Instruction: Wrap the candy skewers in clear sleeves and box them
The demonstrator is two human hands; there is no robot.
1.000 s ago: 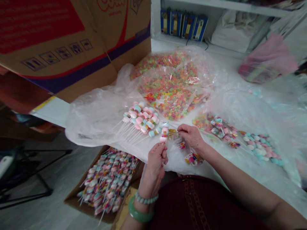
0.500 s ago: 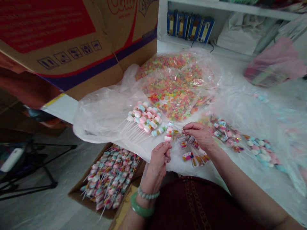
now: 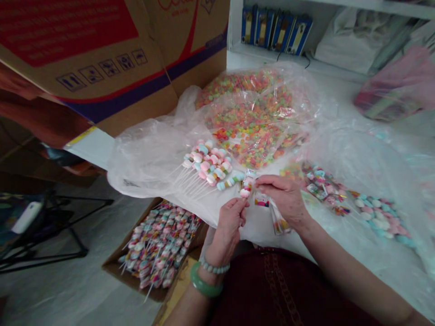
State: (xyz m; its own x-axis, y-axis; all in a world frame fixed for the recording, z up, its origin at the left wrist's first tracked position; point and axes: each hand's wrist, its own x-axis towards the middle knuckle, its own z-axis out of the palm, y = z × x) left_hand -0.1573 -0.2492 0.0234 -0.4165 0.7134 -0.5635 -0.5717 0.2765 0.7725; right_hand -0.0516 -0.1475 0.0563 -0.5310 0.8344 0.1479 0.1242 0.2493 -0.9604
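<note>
My left hand pinches the stick of a pastel candy skewer and holds it upright over the plastic-covered table. My right hand is closed on a small printed clear sleeve right beside the skewer's top. More printed sleeves lie under that hand. A pile of bare candy skewers rests just left of both hands. Wrapped skewers lie to the right.
Bags of small coloured candy rings lie beyond the hands. An open carton of wrapped skewers sits on the floor at lower left. A large cardboard box leans at upper left. A shelf holds blue packets. More loose skewers lie at right.
My right hand has lifted a printed sleeve from the pile and brought it up against the top of the skewer. My left hand has kept hold of the stick.
</note>
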